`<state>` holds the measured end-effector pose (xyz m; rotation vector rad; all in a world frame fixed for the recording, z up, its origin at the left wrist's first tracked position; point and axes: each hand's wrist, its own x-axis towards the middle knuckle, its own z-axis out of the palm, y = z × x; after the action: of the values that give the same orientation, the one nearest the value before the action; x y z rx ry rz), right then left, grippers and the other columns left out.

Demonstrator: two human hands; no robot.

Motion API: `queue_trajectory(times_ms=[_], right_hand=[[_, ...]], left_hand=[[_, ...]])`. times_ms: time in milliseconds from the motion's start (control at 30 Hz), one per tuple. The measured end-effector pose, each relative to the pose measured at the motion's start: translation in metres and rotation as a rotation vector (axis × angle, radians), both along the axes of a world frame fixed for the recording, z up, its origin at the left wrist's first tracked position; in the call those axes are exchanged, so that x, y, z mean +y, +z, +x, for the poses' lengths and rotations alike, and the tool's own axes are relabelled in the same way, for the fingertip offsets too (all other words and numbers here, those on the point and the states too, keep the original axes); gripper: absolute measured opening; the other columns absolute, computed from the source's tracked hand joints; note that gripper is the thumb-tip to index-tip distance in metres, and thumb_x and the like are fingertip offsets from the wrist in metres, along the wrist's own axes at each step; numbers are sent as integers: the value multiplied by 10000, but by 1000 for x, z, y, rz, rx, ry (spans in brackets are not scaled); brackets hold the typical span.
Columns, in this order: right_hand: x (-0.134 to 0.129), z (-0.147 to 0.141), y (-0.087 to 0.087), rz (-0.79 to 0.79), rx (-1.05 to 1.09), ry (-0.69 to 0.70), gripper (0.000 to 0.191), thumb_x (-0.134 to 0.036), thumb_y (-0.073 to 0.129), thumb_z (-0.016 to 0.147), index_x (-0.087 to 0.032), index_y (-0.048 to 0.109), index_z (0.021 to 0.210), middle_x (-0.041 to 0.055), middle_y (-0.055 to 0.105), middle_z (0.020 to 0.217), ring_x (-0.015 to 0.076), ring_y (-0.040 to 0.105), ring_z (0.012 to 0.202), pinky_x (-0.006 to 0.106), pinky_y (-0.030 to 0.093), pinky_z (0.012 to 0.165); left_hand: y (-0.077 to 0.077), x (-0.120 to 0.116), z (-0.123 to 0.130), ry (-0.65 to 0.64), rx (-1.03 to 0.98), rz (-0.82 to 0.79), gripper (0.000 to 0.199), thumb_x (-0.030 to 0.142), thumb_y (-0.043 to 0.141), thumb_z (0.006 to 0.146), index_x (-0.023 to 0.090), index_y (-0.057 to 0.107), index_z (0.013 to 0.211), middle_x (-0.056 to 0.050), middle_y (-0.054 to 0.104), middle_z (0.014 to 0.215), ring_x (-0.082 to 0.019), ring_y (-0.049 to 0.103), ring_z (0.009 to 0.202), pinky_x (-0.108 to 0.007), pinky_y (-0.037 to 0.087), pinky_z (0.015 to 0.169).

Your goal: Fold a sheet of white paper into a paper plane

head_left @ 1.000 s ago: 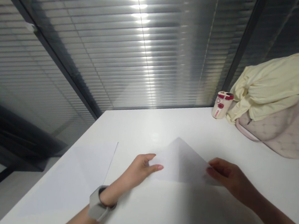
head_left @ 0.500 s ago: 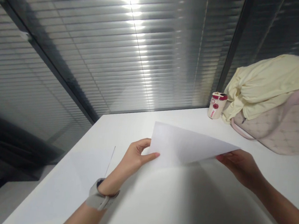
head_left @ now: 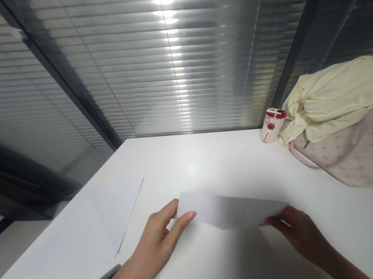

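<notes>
A white sheet of paper (head_left: 228, 210) is stretched between my two hands, just above the white table. It shows as a narrow band, folded or seen at a steep slant; I cannot tell which. My left hand (head_left: 165, 235) pinches its left end, thumb on the near face and fingers behind. At the opposite end my right hand (head_left: 292, 226) is closed on the paper's right corner, its fingertips partly hidden. Below the paper a soft shadow falls on the table.
More white paper (head_left: 88, 218) lies on the table's left side, with a thin dark line along its right edge. A cream and red cup (head_left: 272, 126) stands at the back beside a pink quilted bag (head_left: 362, 149) with yellow cloth (head_left: 347, 94) over it. Blinds (head_left: 188, 60) rise behind the table (head_left: 177, 161).
Both hands have come nearer to me and lower, carrying the paper. The sheet has gone from a wide slanted shape to a narrow level band.
</notes>
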<state>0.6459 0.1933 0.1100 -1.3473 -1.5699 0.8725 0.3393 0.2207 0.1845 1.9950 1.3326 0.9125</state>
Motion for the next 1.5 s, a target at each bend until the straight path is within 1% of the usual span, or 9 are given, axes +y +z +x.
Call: queue_trajectory(times_ms=[167,300,400,667,800,967,1133,1300,1500], right_hand=[[-7,6,7,351,-118,-153,119,-332,588,867,-282,691,833,21,745,835,243,709,762,353,581,691],[-5,18,14,606,-68,-112,165,-192,556,872,-301,651,950,19,723,1050,260,668,1001,444,530,889],[-2,28,6,436,-170,-158,133,-283,557,875,-283,671,943,31,720,1057,260,671,991,415,530,884],[13,20,-21,-136,-79,-66,306,-481,497,874,-195,604,859,33,682,764,234,650,738,315,512,633],[24,10,-23,-177,-96,-157,284,-477,535,845,-194,533,874,-28,559,590,174,555,573,271,433,531],[22,-2,-22,-127,-167,-205,644,-378,503,869,-181,254,1429,-79,447,578,154,475,528,258,399,528],[19,-7,-16,-115,-347,-50,368,-351,406,917,-210,632,1170,32,600,796,174,566,689,297,447,671],[34,-7,-7,-167,-469,-5,383,-415,438,900,-230,659,1152,38,630,798,191,597,672,322,467,667],[57,-8,-12,-110,-406,-16,233,-364,531,852,-229,691,953,44,664,922,191,610,756,306,475,706]], left_hand=[[23,15,16,-30,37,315,239,301,527,909,188,532,698,37,503,578,-109,462,512,-205,349,475],[34,49,31,-255,-30,633,122,201,515,918,181,590,824,-32,621,775,-163,575,755,-268,445,695],[21,63,34,-371,23,568,131,234,510,923,179,596,841,-56,639,836,-182,587,812,-306,448,759],[-50,57,35,-86,251,-89,318,460,394,926,195,503,788,58,458,556,-139,452,522,-247,336,515],[-64,58,36,8,294,-84,287,435,409,914,203,473,758,69,400,516,-150,443,493,-250,281,490],[-73,47,34,33,413,10,335,335,406,926,129,439,1189,52,505,530,-213,548,528,-278,338,531],[-76,37,28,-28,603,235,461,255,387,956,169,330,1405,-31,675,713,-245,646,710,-375,434,707],[-72,39,24,-119,718,219,298,188,441,941,256,619,1170,-43,720,759,-252,663,732,-404,442,697],[-76,42,19,-188,679,200,303,162,494,914,233,631,1175,-44,720,737,-264,666,715,-420,467,669]])
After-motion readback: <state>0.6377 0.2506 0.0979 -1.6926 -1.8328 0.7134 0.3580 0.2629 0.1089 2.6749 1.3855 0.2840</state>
